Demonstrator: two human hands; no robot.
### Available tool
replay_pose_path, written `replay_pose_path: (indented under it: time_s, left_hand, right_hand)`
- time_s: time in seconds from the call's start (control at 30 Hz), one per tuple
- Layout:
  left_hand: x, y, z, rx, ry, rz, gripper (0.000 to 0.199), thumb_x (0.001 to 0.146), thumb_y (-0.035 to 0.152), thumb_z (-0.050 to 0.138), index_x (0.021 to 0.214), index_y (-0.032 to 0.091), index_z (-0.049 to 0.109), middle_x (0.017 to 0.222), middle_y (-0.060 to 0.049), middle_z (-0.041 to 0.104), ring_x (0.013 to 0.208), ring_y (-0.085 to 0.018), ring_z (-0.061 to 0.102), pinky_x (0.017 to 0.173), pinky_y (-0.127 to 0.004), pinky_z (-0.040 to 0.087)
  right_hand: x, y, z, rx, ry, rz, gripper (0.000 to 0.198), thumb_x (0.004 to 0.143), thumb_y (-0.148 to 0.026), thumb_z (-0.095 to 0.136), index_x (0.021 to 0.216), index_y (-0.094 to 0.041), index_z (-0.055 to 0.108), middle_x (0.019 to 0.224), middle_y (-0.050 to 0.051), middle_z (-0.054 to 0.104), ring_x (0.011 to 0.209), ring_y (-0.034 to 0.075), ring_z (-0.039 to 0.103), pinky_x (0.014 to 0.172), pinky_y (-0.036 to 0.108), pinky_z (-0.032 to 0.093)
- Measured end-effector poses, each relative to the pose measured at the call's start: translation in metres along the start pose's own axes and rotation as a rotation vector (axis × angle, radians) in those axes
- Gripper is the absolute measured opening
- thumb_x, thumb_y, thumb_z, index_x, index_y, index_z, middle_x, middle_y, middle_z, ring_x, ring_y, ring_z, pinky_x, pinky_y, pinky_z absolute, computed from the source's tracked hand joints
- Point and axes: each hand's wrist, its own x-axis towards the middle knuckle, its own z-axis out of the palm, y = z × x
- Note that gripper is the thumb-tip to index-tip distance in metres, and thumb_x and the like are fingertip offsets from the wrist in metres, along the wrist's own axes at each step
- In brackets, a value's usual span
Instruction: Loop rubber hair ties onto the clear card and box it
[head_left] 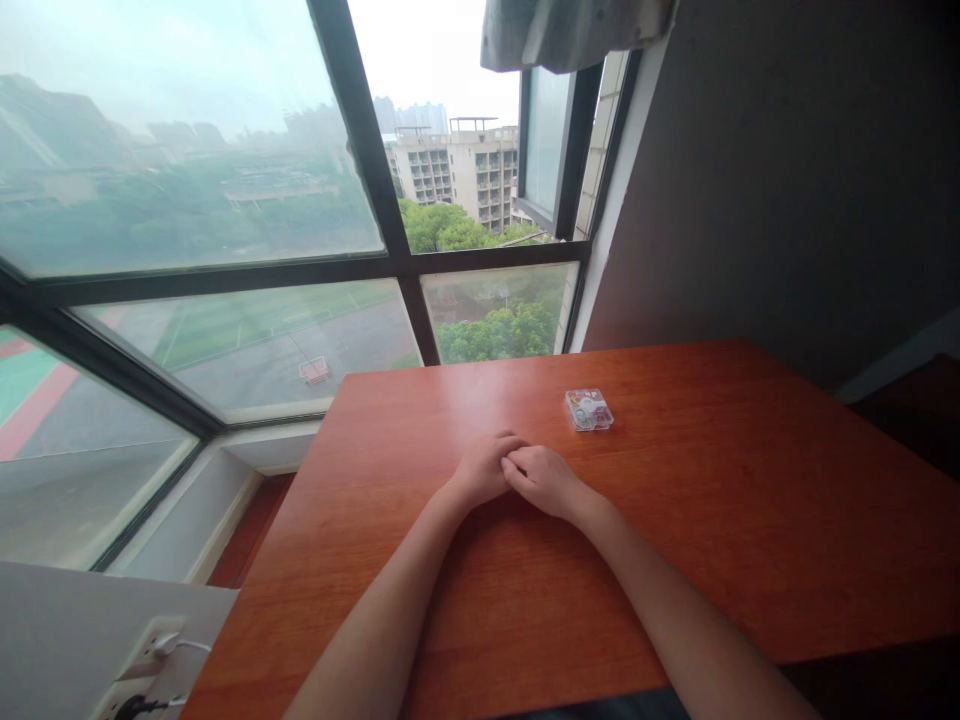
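My left hand (484,470) and my right hand (546,478) rest together on the wooden table (675,520), near its middle. They are folded against each other, with the fingers closed and curled inward. The fingertips of my right hand are partly hidden where the two hands meet, and no object shows in either hand. Just beyond my right hand, to the right, lies a small clear plastic case (589,410) with small coloured and white pieces inside. Neither hand touches it. What the pieces are is too small to tell.
Large dark-framed windows (397,265) rise behind the table and along its left side. A grey wall (787,180) stands at the right. A wall socket (154,645) with plugged-in cords is at the lower left. A curtain edge (574,30) hangs at the top.
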Motion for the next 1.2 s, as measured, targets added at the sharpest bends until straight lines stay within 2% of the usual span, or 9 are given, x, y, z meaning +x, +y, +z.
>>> replay_pose_path:
  time_s: [1.2]
  left_hand:
    - [-0.0005,0.0009,-0.0002,0.0,-0.003,-0.001,0.035,0.067,0.012,0.053,0.099,0.015,0.069,0.093,-0.006,0.064,0.079,-0.016,0.061,0.072,-0.025,0.048]
  right_hand:
    - [-0.0003,-0.0041,-0.0048,-0.004,-0.025,0.015,0.035,0.095,-0.029,0.04,0.074,-0.017,0.065,0.076,0.005,0.069,0.066,0.014,0.056,0.059,0.026,0.03]
